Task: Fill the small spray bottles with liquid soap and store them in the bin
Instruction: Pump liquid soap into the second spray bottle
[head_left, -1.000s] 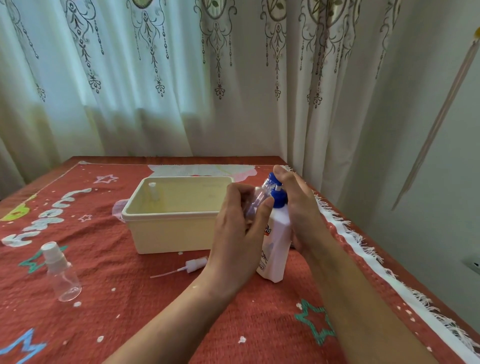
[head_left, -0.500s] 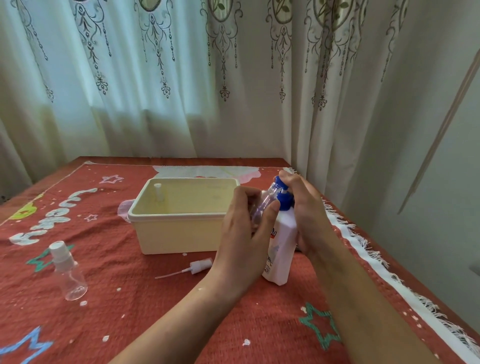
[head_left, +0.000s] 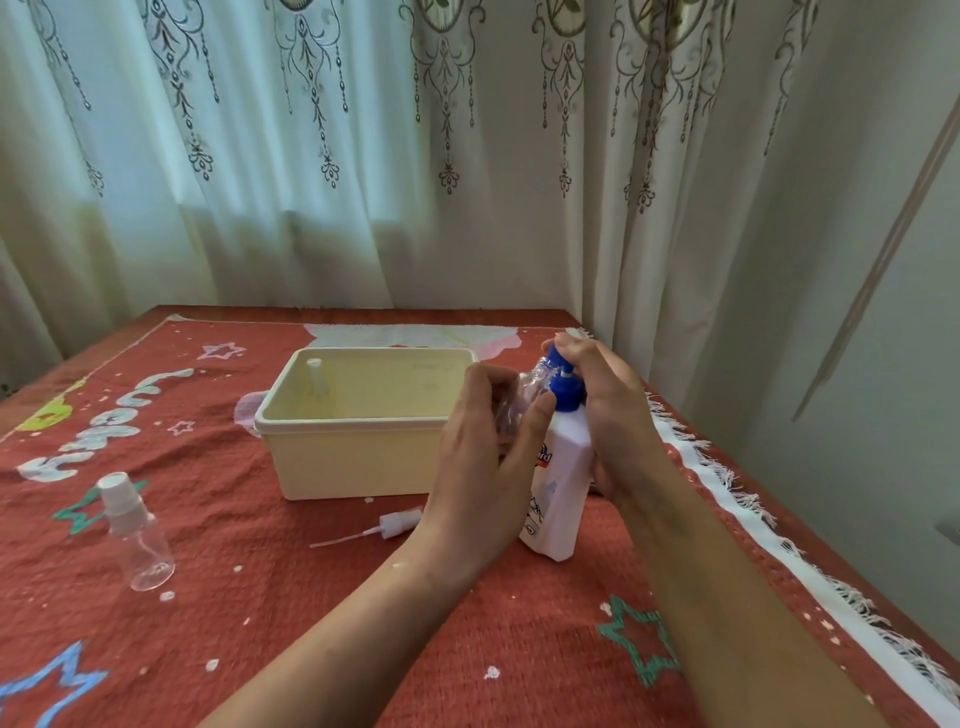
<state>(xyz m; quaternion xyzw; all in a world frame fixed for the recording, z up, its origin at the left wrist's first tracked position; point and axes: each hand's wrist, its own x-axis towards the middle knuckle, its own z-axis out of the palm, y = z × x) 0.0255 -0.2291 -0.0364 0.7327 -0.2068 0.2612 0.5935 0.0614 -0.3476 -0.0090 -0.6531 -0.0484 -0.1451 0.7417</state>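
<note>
My left hand (head_left: 488, 457) grips a small clear spray bottle (head_left: 524, 395), tilted with its open neck against the blue pump head (head_left: 563, 382) of a white liquid soap bottle (head_left: 558, 499) standing on the table. Wrapped around the soap bottle's far side, my right hand (head_left: 608, 415) has fingers on top of the pump. A loose white spray cap with its tube (head_left: 387, 525) lies on the cloth in front of the cream bin (head_left: 358, 457). Inside the bin stands one small bottle (head_left: 315, 376). Another capped clear spray bottle (head_left: 135, 535) stands at the left.
The table is covered by a red cloth (head_left: 291, 613) with stars and letters and a white fringe along its right edge. Curtains hang close behind the table and a wall rises at the right.
Both hands and the bottles keep the same pose. Only the camera has shifted slightly.
</note>
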